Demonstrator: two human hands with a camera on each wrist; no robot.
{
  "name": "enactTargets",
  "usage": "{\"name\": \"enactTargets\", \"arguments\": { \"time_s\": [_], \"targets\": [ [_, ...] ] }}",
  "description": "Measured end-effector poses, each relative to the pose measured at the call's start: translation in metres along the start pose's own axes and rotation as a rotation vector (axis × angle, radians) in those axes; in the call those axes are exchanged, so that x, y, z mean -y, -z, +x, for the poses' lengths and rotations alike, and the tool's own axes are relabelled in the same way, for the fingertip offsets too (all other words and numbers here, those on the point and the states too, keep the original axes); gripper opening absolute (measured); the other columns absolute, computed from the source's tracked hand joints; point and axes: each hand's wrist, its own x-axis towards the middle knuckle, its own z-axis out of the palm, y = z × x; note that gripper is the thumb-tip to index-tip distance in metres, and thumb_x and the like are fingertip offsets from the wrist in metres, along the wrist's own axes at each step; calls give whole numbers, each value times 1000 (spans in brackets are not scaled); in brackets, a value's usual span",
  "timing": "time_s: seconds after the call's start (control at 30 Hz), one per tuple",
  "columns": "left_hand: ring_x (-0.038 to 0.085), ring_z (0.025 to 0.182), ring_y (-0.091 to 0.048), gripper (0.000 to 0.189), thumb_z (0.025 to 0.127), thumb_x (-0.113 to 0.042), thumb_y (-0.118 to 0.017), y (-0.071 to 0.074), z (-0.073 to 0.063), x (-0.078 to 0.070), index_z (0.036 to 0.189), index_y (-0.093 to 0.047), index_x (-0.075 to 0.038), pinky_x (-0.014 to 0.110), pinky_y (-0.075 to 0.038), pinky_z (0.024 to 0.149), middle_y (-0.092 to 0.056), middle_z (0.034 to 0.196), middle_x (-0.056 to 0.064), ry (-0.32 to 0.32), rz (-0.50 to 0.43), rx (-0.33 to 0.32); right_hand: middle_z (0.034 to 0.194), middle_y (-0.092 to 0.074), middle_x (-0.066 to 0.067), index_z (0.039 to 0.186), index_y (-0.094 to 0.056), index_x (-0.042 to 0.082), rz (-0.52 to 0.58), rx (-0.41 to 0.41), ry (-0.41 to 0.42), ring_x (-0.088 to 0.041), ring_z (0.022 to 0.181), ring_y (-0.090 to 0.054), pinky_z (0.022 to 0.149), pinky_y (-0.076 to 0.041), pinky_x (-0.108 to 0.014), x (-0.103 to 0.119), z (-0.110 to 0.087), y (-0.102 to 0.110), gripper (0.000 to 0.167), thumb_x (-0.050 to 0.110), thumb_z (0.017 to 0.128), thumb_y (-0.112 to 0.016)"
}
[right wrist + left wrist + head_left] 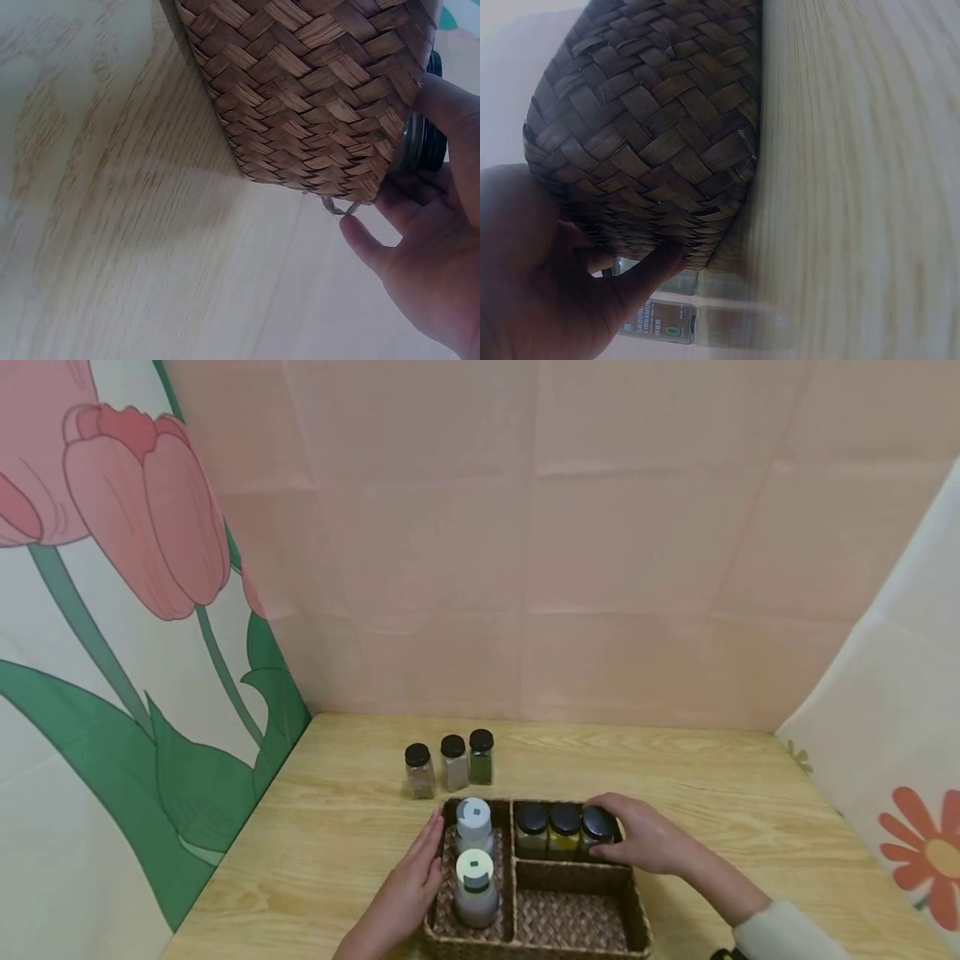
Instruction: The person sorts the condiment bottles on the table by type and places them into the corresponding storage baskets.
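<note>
I have the right hand (651, 837) pinching the rightmost black-lidded jar (597, 823) between thumb and fingers in the far right compartment of the woven basket (573, 920), the left hand (405, 887) straight-fingered against its left wall.

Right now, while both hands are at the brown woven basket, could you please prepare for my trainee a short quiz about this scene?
1. Counting: how many black-lidded transparent jars stand on the pale wood-grained table, outside the brown woven basket?
2. True or false: both round, pale-capped bottles stand in the basket's left compartment.
3. Short answer: which of the person's hands touches the basket's outer left wall?

Key:
1. Three.
2. True.
3. The left hand.
</note>
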Motion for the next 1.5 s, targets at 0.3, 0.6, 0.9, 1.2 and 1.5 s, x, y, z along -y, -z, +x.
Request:
{"name": "enactTargets", "arguments": {
  "time_s": [0.3,0.6,0.9,1.2,1.5],
  "targets": [
    [30,151,-26,60,106,-10,-45,-1,-3,1,161,-23,-6,54,-28,119,-15,169,5,31,-2,9,136,-61,-11,140,-53,9,30,-50,-44,-33,121,-62,96,-54,-52,2,-4,-11,65,35,87,-80],
    [31,151,-27,60,105,-9,-45,1,-2,1,161,-23,-6,54,-29,118,-16,169,6,17,2,1,143,-57,-18,145,-49,5,31,-96,-80,-41,129,-55,101,-50,-59,10,-6,-13,67,27,89,-79],
    [30,151,-25,60,106,-10,-45,2,-2,0,162,-22,-8,53,-29,119,-14,169,3,39,-7,10,139,-60,-17,142,-52,5,11,-131,-58,-40,124,-59,97,-53,-58,12,-7,-13,65,29,89,-79],
    [30,151,-26,60,106,-11,-45,2,-2,0,162,-23,-9,52,-28,119,-14,169,2,40,6,-3,135,-60,-16,144,-50,1,36,-257,-40,-36,120,-62,94,-56,-50,21,-19,-7,65,30,92,-76],
    [32,150,-27,61,106,-10,-45,1,-1,-1,162,-22,-8,55,-29,118,-16,169,5,15,2,6,136,-55,-21,144,-48,-1,3,-306,-177,-35,115,-61,85,-59,-45,38,-45,-11,59,27,97,-70]
  ]
}}
